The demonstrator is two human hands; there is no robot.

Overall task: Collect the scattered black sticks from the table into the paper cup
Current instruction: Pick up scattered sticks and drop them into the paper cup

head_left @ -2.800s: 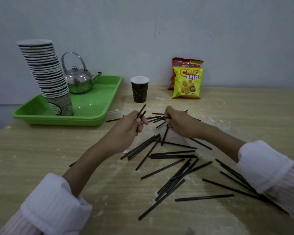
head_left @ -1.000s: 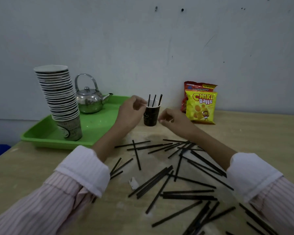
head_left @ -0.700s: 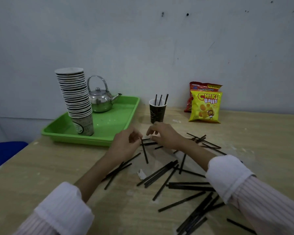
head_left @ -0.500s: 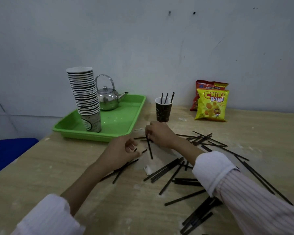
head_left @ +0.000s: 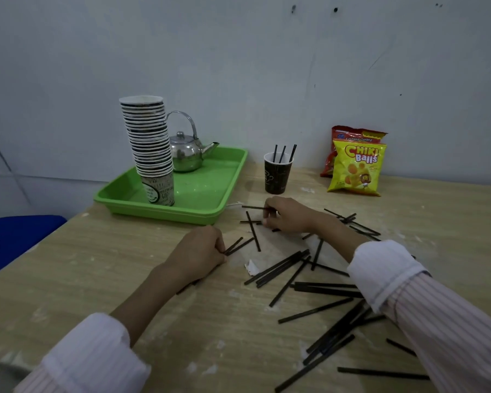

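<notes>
Pickup step: left hand (head_left: 201, 252) pinched on two black sticks (head_left: 238, 246), right hand (head_left: 288, 218) closing on sticks mid-bench; next, lift both to paper cup (head_left: 277, 174) at bench's far edge.

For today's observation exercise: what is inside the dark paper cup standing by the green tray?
Three black sticks stand in the dark paper cup, tops poking above its rim. Their lower ends and the cup's bottom are hidden by its wall.

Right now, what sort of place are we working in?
Probably an office pantry or break room, though I can't be sure. A stack of paper cups and a metal kettle sit on a green tray, snack bags lean against a plain wall, and the table is worn wood.
</notes>
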